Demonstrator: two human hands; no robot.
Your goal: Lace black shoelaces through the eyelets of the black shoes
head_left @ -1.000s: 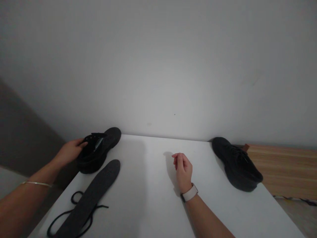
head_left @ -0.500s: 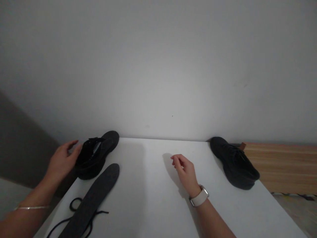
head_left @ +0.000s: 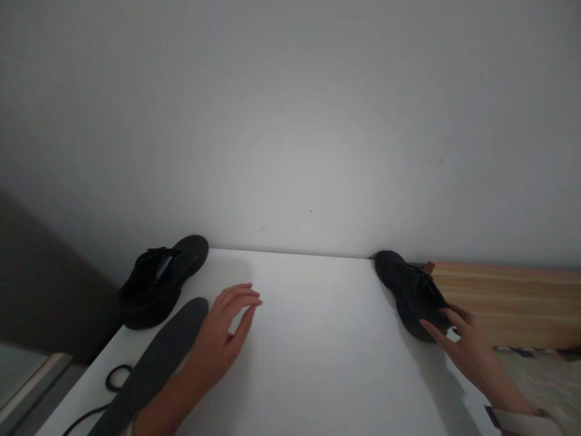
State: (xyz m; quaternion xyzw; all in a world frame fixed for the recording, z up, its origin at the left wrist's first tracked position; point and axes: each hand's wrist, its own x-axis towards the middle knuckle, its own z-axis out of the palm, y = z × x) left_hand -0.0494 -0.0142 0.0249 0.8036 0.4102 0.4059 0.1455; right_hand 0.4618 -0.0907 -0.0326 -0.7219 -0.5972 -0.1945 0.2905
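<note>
A black shoe (head_left: 160,280) without its lace stands at the far left corner of the white table (head_left: 313,339). Its dark insole (head_left: 154,366) lies in front of it, over a black lace (head_left: 111,387). My left hand (head_left: 227,336) hovers open over the table just right of the insole, holding nothing. A second black shoe (head_left: 408,290) lies at the far right edge. My right hand (head_left: 467,348) reaches to its heel end, fingers spread and touching it.
A plain grey wall rises behind the table. A wooden surface (head_left: 508,303) lies to the right, beyond the second shoe. The floor shows at the lower left past the table's edge.
My left hand let go of the left shoe and moved right over the table. My right hand swung from the table's middle to the right shoe. The view shifted slightly.
</note>
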